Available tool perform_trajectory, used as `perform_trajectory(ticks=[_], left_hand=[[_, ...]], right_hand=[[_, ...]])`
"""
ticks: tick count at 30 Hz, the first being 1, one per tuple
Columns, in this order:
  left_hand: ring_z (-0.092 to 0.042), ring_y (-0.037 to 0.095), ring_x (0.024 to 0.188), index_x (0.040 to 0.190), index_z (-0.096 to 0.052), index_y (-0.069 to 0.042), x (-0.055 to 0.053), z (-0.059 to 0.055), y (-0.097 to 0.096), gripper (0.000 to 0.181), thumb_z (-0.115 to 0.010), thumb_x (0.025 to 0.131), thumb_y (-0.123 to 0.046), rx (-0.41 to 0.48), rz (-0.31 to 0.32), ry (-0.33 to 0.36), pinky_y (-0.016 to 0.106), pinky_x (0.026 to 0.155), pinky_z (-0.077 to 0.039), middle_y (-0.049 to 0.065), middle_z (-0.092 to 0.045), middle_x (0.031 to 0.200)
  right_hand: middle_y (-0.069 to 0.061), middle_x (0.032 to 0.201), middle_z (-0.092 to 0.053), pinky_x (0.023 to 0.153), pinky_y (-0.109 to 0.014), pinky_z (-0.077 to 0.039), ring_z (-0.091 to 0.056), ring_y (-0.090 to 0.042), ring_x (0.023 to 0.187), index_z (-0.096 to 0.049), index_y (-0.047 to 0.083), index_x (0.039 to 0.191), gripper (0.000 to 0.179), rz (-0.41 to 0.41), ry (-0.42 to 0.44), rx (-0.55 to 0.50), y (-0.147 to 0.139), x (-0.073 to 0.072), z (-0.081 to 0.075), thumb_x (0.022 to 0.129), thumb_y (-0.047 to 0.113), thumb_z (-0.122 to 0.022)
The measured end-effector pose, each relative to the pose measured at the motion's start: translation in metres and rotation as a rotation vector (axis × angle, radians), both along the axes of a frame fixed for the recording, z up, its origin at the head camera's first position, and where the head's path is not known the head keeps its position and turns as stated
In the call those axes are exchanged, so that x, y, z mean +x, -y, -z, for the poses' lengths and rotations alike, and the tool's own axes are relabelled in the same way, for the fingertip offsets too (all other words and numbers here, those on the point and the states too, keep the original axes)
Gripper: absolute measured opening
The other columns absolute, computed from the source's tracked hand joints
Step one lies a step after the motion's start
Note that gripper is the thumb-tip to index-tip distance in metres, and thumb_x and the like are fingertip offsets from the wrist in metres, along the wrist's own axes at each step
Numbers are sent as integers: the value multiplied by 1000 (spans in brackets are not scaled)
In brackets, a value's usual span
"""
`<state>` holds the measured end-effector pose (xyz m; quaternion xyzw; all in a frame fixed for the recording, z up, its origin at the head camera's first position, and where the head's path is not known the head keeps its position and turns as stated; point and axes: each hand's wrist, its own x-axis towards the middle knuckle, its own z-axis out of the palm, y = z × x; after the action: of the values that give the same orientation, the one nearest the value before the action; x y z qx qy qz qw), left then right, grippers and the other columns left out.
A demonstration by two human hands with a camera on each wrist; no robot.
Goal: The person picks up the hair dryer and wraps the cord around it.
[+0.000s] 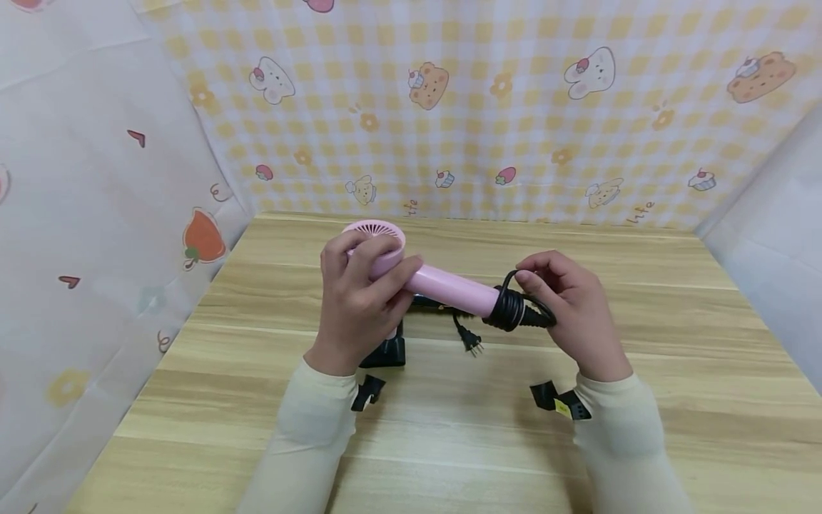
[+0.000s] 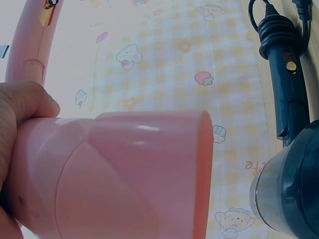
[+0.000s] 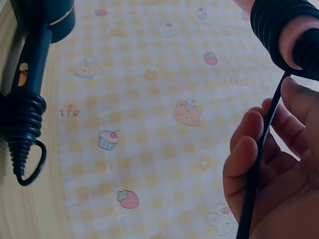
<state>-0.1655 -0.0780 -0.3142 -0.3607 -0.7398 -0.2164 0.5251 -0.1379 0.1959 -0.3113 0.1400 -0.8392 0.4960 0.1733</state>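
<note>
A pink hair dryer is held up over the table, its handle slanting down to the right. My left hand grips it around the head, close to the round vent grille. In the left wrist view the pink barrel points right. A black cord is wound in coils about the handle's end. My right hand pinches a loop of this cord between thumb and fingers; the right wrist view shows a straight stretch of cord running across the fingers.
Behind the pink dryer, partly hidden, a dark hair dryer lies on the wooden table. Its cord is coiled at its handle, and a two-pin plug lies nearby. A checked cloth hangs along the table's back edge.
</note>
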Motion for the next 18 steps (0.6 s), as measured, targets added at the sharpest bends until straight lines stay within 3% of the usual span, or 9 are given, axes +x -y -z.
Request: perform_trajectory(ticks=[7,11,18], left_hand=[[-42,41,107,99,-76,-15,0,0,2,24,-74,77,-7,0,-9,5,55,89,-38,13,-56,114],[-42,41,107,100,-76,-14,0,0,1,24,-72,77,-7,23,-9,4,55,91,-38,14,-56,114],[-41,41,109,101,-76,-14,2,-1,-1,24,-72,78,-8,46,-16,20,55,91,-37,15,-56,115]], right_hand=[[-5,83,-65,59,-25,-45,-56,-17,69,-68,8,102,19,-25,78,40,-1,-4,4,100,24,-60],[-3,82,-66,58,-25,-44,-56,-17,68,-69,7,99,17,-32,37,69,0,-7,8,100,22,-60],[-1,87,-69,67,-22,-45,-57,-14,71,-73,9,96,13,-47,-67,119,8,-9,12,98,8,-61]])
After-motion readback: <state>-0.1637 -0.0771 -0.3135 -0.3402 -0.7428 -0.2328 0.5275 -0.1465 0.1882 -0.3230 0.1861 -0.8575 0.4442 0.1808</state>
